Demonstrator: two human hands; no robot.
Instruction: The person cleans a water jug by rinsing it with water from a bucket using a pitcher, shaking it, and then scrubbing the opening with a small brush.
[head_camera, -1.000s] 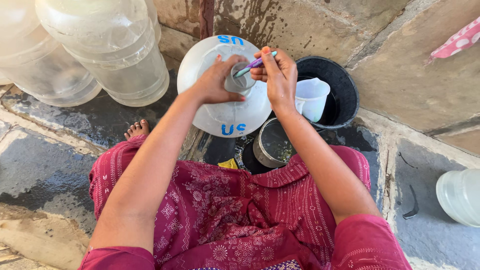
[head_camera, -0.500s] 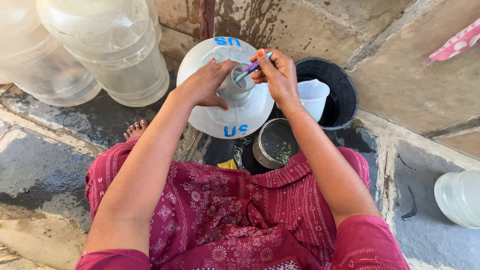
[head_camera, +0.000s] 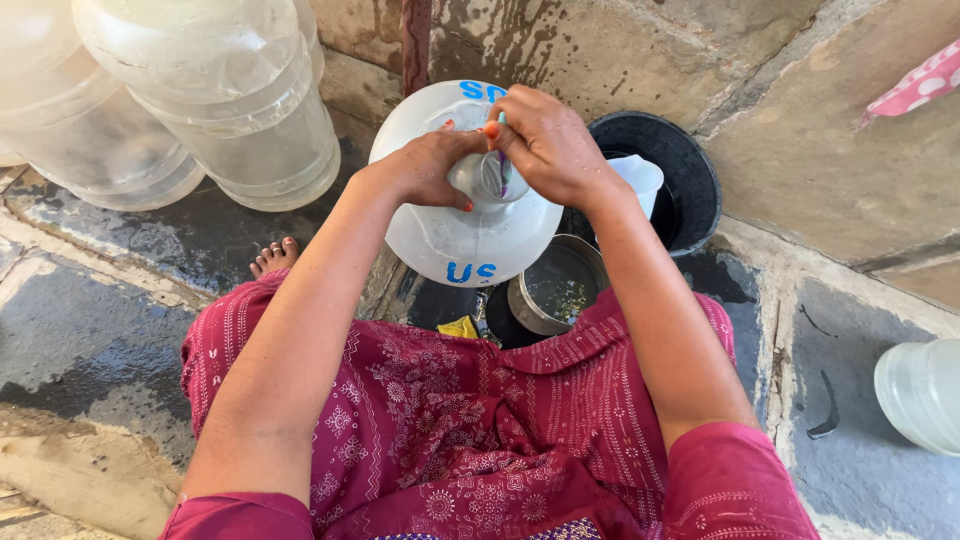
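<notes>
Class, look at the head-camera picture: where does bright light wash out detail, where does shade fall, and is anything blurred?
Head view: sunlight whitens the stacked clear jugs at upper left, losing detail; the big water bottle gleams but stays readable; the black tub and steel pot lie in shade; both the left hand and right hand look sharp, without visible blur.

- Left blocked: stacked clear jugs (head_camera: 200, 110) just beside the white jug (head_camera: 460, 235).
- Right: black tub (head_camera: 690, 170) with white mug (head_camera: 640, 180), steel pot (head_camera: 555, 290) below; tight.
- Far right floor (head_camera: 830, 330) open up to clear jug (head_camera: 925, 395).
- Gap under white jug probably cluttered; partly hidden.
</notes>
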